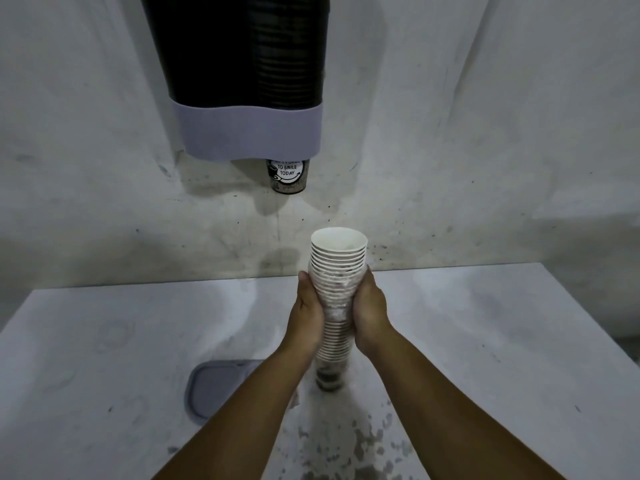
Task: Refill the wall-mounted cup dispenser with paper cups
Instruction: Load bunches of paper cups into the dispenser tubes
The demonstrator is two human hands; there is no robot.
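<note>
The dispenser's bottom cup (287, 175) reads "TO SMILE TODAY" (top line hidden).

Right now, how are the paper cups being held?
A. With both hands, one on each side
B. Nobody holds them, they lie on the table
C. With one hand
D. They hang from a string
A: the left hand and the right hand both grip the stack of cups, one on each side.
</note>
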